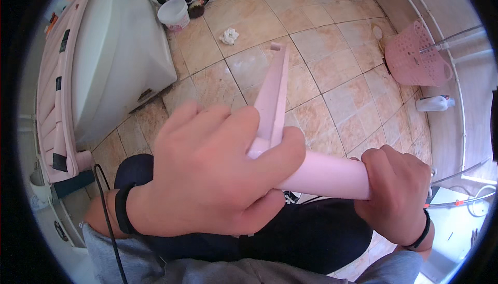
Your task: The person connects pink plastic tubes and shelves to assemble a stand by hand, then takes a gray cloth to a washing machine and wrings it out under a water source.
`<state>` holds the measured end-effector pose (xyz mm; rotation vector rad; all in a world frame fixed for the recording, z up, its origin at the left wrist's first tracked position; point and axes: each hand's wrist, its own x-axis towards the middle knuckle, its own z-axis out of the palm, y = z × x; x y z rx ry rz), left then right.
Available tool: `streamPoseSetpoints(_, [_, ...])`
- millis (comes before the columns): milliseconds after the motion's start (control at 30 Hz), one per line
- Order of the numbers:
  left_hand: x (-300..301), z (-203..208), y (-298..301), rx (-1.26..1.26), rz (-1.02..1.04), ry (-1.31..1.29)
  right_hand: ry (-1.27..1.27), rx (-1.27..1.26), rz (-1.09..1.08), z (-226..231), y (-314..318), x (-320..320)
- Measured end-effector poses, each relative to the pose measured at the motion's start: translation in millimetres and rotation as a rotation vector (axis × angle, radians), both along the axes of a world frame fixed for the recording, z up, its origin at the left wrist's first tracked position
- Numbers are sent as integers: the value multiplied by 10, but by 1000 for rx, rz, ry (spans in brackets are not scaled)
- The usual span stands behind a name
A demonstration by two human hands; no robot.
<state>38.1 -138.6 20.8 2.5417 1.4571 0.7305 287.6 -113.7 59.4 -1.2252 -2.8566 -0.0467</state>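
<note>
A pale pink plastic piece is held across my lap in both hands. It has a thick round tube and a flat, tapering arm that rises away from me, with a small hooked tip. My left hand is closed around the tube's left end, near where the arm joins it, and hides that joint in part. Wrapped round the tube's right end is my right hand, which covers that end. Black bands circle both wrists.
A ribbed pink panel leans against a white bathtub on the left. Beyond stand a small white tub and crumpled tissue on the tiles. To the right are a pink perforated basket and a white bottle.
</note>
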Motion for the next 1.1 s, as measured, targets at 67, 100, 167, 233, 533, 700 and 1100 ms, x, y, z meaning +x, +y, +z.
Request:
streamPoseSetpoints(67, [80,74,-43,-18,4,3,8,8,-8,31,-46,63])
streamPoseSetpoints(100, [87,91,-41,-27,6,22,31,25,-17,13,-48,68])
streamPoseSetpoints(167, [109,110,-54,-56,2,15,32,44,-19,10,-27,80])
streamPoseSetpoints(233, [149,134,-51,-92,-30,-14,9,57,-48,59,-54,114])
streamPoseSetpoints(533, [303,62,-42,-133,-123,-98,-40,-141,-152,177,-213,290])
streamPoseSetpoints(700, [200,14,-66,-84,-170,-11,5,-145,-116,68,-240,283])
streamPoseSetpoints(1100, [-88,-148,-235,-36,-147,-4,-24,-154,36,-42,-206,93])
